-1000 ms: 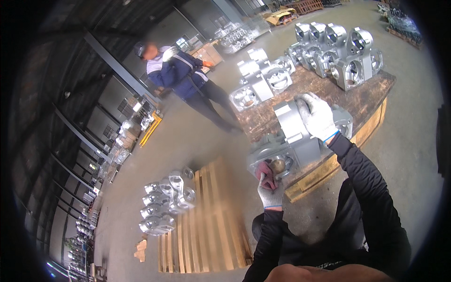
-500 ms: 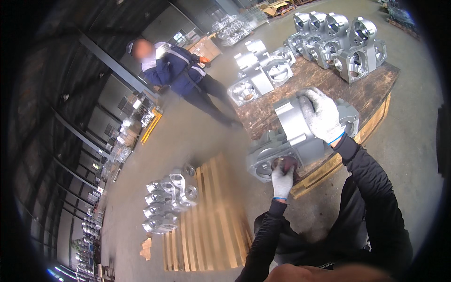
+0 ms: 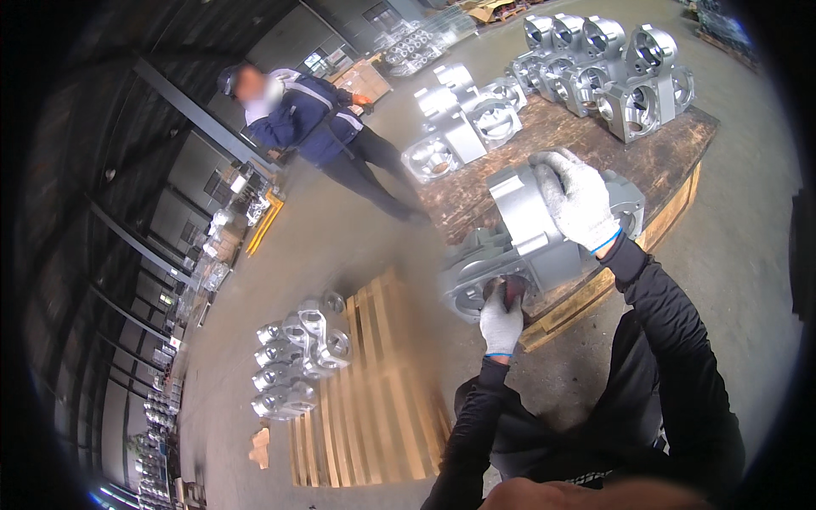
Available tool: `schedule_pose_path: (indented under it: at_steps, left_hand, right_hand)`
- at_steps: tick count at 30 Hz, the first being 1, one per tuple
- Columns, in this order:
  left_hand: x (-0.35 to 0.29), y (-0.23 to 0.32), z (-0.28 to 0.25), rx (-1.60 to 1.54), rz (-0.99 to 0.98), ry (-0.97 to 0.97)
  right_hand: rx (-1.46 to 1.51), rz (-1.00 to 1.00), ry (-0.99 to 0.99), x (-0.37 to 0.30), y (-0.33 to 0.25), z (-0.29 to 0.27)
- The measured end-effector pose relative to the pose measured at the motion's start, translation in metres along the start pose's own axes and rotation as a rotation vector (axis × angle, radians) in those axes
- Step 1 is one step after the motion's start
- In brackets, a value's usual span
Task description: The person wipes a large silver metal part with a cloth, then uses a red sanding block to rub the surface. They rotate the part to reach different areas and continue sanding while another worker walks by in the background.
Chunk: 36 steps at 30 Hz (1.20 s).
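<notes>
A large silver metal casting (image 3: 524, 214) with round bores lies at the near edge of a wooden platform. My right hand (image 3: 578, 197), in a white glove, curls over its upper cylindrical part and grips it. Low on the casting's near left side, my left hand (image 3: 501, 325), also gloved, is closed around a dark red pad (image 3: 515, 289). The pad sits at the mouth of a round opening; the left fingertips are partly hidden inside it.
More silver castings (image 3: 643, 100) stand at the platform's far end, others (image 3: 469, 127) nearer its left side. A slatted wooden pallet (image 3: 374, 408) bearing several castings (image 3: 297, 357) lies on the floor to the left. A person in a dark blue jacket (image 3: 314, 123) stands beyond.
My left hand has pushed the pad further into the round opening, so less of it shows. The right hand keeps its place on the casting. The whole view has shifted slightly.
</notes>
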<state>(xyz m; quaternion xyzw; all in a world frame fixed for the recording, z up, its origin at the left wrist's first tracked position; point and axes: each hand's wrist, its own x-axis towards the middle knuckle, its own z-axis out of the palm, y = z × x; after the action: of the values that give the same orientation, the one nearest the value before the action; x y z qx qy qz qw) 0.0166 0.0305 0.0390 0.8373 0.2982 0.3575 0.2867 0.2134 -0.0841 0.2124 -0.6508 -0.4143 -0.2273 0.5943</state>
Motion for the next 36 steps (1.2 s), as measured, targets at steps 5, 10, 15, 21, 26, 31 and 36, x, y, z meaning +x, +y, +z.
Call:
schedule_pose_path:
  at_steps: [5,10,15,21,26,31,36]
  left_hand:
    - [-0.005,0.009,0.013,-0.304,-0.200,0.032]
    - [-0.010,0.012,0.009,0.317,0.144,0.011]
    - [-0.007,0.012,-0.003,0.702,0.411,-0.022]
    - [-0.005,-0.003,0.001,0.421,0.208,-0.048]
    - [0.001,-0.012,-0.001,-0.295,-0.106,-0.041]
    - [-0.007,0.013,0.012,-0.971,-0.470,0.166]
    - [-0.008,0.018,0.019,-0.024,0.055,0.126]
  right_hand:
    - [-0.007,-0.016,0.025,0.001,-0.001,0.003]
    - [0.011,-0.014,0.026,0.000,-0.001,0.003]
    - [0.009,-0.065,0.026,0.001,0.000,0.001]
    - [0.022,-0.038,-0.012,0.001,-0.001,0.000]
    - [0.055,-0.032,0.009,0.001,-0.003,-0.001]
    - [-0.003,-0.023,-0.001,0.001,-0.004,0.000]
    - [0.025,-0.025,0.018,0.000,-0.004,0.000]
